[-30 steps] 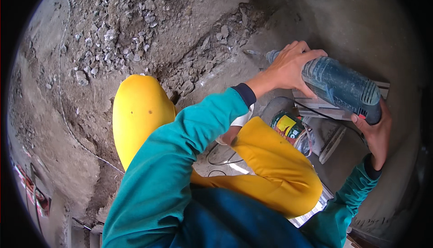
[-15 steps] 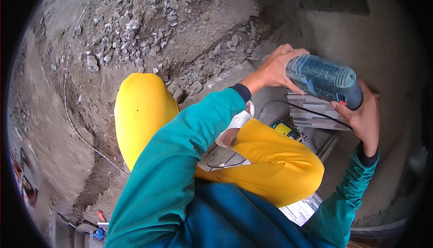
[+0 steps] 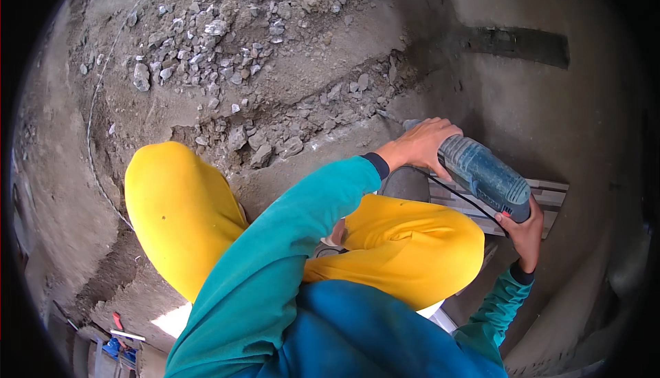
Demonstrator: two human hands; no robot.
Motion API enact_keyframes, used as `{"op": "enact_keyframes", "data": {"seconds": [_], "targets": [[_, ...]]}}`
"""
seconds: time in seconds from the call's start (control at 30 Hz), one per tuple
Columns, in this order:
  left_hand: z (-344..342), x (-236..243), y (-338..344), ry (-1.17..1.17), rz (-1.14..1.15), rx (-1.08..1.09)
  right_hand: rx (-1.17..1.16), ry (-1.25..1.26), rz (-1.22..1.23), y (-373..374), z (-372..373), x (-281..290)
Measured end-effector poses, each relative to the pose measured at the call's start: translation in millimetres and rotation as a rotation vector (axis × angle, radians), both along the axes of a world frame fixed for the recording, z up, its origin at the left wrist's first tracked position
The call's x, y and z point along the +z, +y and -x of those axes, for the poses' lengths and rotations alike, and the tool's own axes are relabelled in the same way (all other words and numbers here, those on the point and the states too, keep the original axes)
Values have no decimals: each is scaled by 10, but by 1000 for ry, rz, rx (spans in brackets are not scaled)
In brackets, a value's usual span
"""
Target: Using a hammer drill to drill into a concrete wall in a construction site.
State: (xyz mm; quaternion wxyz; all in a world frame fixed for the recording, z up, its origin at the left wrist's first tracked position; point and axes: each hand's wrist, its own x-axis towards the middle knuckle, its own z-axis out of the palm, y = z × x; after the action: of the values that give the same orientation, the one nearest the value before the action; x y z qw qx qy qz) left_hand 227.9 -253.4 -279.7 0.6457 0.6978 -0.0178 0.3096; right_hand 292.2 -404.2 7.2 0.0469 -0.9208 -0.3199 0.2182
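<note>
Both my hands hold a dark blue-green hammer drill [image 3: 485,174], tilted so that its front end points left toward the broken ground. My left hand [image 3: 427,145] wraps round the front of the body. At the rear handle, my right hand [image 3: 524,233] is closed, its thumb beside a small red switch. A thin bit [image 3: 390,116] sticks out past my left hand near the edge of the rubble [image 3: 275,145]; whether its tip touches the ground I cannot tell. A black cable [image 3: 462,199] runs below the drill.
My bent knees in yellow trousers [image 3: 412,247] are just below the drill. Striped tiles or boards [image 3: 550,202] lie beneath it. Loose stones [image 3: 220,48] cover the ground ahead, and a pale cord [image 3: 91,130] runs along the left. A grey wall [image 3: 577,116] stands at the right.
The hammer drill and both my hands have moved down and slightly left in the view. Its front end now shows left of my left hand. My knees and the background have shifted too.
</note>
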Motion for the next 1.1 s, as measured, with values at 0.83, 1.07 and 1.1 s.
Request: {"op": "enact_keyframes", "data": {"seconds": [0.83, 1.07, 1.1], "targets": [[-255, -73, 784, 309, -17, 315, 489, -75, -144, 969, -1147, -381], [-359, -112, 872, 194, -43, 280, 183, 95, 186, 1308, -960, -264], [-329, -101, 906, 243, 34, 181, 189, 84, 201, 1291, -880, -243]]}}
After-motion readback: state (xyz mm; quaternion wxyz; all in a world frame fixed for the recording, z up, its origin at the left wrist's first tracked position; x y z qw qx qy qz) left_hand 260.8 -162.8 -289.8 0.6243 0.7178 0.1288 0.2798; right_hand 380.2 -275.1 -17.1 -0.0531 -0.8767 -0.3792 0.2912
